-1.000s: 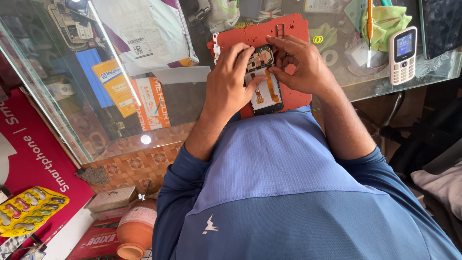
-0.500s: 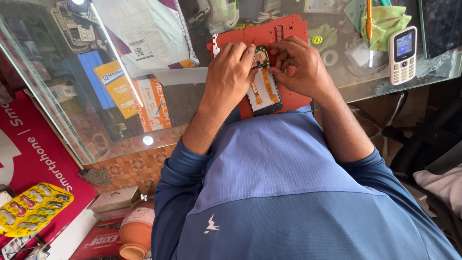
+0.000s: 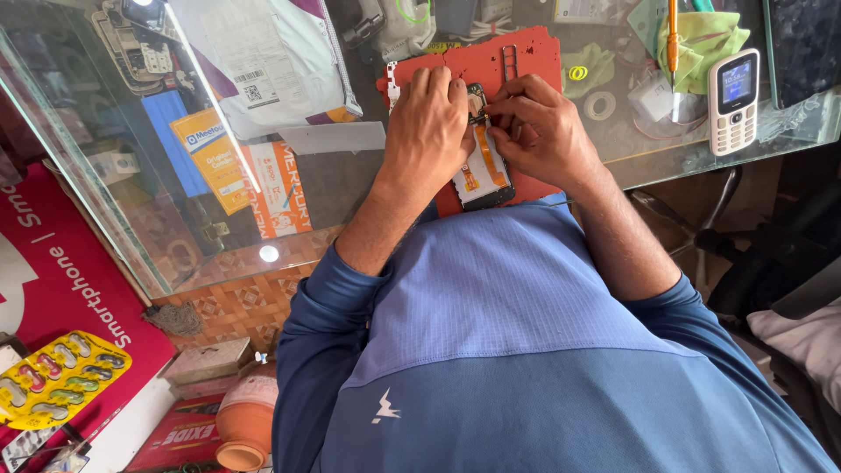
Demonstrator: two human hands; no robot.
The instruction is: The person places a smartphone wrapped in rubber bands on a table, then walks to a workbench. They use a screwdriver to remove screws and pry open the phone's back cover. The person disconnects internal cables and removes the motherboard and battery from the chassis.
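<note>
Head camera looks down on an opened phone [image 3: 484, 166] lying on a red mat [image 3: 526, 61] on the glass counter [image 3: 350, 175]. Left hand [image 3: 429, 123] presses flat on the phone's left side, steadying it. Right hand [image 3: 539, 131] pinches something small at the phone's upper end, too small to tell. A white keypad phone [image 3: 734, 101] lies well apart to the right.

left hand [image 3: 427, 123] lying palm down, fingers curling forward | right hand [image 3: 539, 131] pinching, fingertips [image 3: 491, 112] bunching beside left thumb | both forearms bare, converging, sleeves pushed to elbows
</note>
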